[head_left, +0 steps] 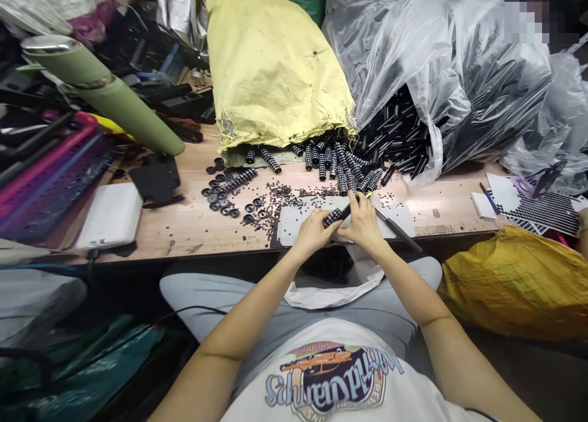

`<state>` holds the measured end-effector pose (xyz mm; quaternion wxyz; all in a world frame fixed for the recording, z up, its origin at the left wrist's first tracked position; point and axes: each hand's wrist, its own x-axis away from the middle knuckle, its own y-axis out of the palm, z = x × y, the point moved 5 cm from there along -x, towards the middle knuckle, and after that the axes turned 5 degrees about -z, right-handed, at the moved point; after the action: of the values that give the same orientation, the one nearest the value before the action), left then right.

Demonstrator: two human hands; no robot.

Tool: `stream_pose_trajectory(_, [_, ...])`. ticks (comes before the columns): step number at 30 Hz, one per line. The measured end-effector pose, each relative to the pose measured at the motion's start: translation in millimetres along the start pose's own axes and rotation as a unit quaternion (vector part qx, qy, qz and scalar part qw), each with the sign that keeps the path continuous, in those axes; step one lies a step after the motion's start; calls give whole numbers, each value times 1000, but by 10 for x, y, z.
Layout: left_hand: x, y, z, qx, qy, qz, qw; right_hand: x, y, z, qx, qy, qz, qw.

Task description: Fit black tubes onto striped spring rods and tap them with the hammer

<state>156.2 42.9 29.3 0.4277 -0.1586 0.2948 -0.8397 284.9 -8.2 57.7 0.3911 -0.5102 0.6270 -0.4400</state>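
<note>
My left hand (313, 231) is closed around a short black cylinder with a white checkered pattern (331, 218). At its right end a plain black rod (345, 211) runs into my right hand (362, 223), whose fingers are closed on it; whether the two are joined I cannot tell. A thin metal tool with a black handle (404, 235) slants out from beneath my right hand; the fingers hide its upper part. Both hands are above a pale mat (395, 217) at the table's front edge. Beyond them lie several more checkered cylinders (323, 165).
Tiny dark rings (280, 192) and black round caps (225, 211) are scattered to the left. A yellow sack (275, 67) and a clear bag (390, 48) of black tubes (399, 134) stand behind. A green flask (133, 113) leans at left; checkered sheets (537, 211) lie at right.
</note>
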Motion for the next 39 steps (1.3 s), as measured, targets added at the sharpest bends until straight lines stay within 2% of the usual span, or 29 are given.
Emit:
stream_pose_trajectory(2, [141, -54, -92, -148, 3, 20, 989, 56, 91, 77, -1, 13, -27, 1000])
stream_pose_trajectory(4, [302, -110, -200, -247, 17, 48, 968, 131, 183, 155, -4, 22, -62, 998])
stream_pose_trajectory(7, [487, -208, -360, -264, 44, 77, 960, 228, 268, 218, 9, 30, -98, 995])
stream_pose_trajectory(10, [533, -351, -386, -149, 107, 119, 976, 270, 267, 200, 36, 49, -100, 993])
stream_pose_trajectory(13, [435, -443, -309, -12, 139, 178, 974, 273, 221, 143, 49, 81, -90, 991])
stream_pose_trajectory(17, [148, -255, -205, 194, 102, 167, 961, 274, 177, 116, 39, 104, -91, 990])
stream_pose_trajectory(19, [27, -138, -171, 336, 62, 155, 927, 288, 153, 143, 9, 99, -86, 991])
stream_pose_trajectory(21, [-41, -79, -124, 473, 23, 147, 868, 310, 115, 173, -49, 76, -71, 993])
stream_pose_trajectory(23, [-65, -77, -41, 566, -9, 118, 816, 332, 65, 179, -121, 33, -57, 991])
stream_pose_trajectory(24, [-62, -90, 9, 591, -25, 96, 800, 341, 35, 167, -154, 7, -52, 987])
stream_pose_trajectory(27, [-9, -138, 154, 610, -60, 25, 789, 352, -72, 63, -218, -86, -47, 971])
stream_pose_trajectory(32, [69, -116, 263, 577, -81, -26, 812, 329, -247, -192, -218, -221, -35, 950])
stream_pose_trajectory(34, [56, -81, 243, 567, -96, -11, 818, 308, -262, -260, -208, -246, -36, 946])
stream_pose_trajectory(37, [18, -85, 194, 557, -98, 62, 822, 280, -245, -303, -207, -258, -36, 943])
stream_pose_trajectory(39, [9, -89, 182, 555, -102, 86, 821, 275, -240, -306, -206, -261, -28, 943])
